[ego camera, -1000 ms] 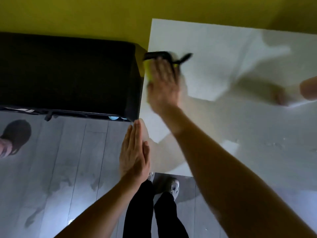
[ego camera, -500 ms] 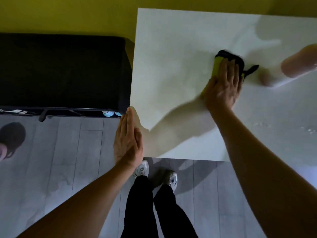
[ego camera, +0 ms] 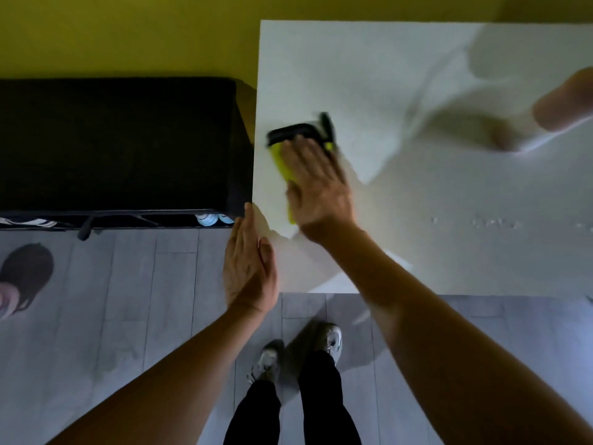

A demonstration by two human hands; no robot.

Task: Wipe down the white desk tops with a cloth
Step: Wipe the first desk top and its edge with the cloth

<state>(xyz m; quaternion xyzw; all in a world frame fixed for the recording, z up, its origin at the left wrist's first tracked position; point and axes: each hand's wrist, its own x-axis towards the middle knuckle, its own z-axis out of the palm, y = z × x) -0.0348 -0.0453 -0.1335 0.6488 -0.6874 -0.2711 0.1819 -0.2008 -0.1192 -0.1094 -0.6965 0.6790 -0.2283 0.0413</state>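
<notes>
**Cloth swept back to the left edge**

Since half a second ago your right hand (ego camera: 317,184) has carried the cloth (ego camera: 282,159) from the middle-right of the desk (ego camera: 449,252) back across to its left edge, while your left hand (ego camera: 248,264) has stayed at the near-left corner.

Your right hand lies flat on the cloth, fingers straight and pressing down, not curled round it. The cloth is yellow-green with a dark part bunched at the far end and a dark strip sticking out past your fingertips; it sits just inside the desk's left edge, close to the black bench (ego camera: 122,142) beside it. Your left hand is flat and holds nothing, fingers together, its edge against the desk's corner.

The cloth looks soft, light and limp, so it likely folds and bunches under a push rather than sliding as one piece. Keep your palm over its middle and spread your fingers so the whole pad stays down. The white top looks smooth and glossy, so expect the cloth to glide easily; light, even pressure should do. Mind the loose dark strip, which may trail or flip. Small specks (ego camera: 494,223) near the right front probably need a pass.
</notes>
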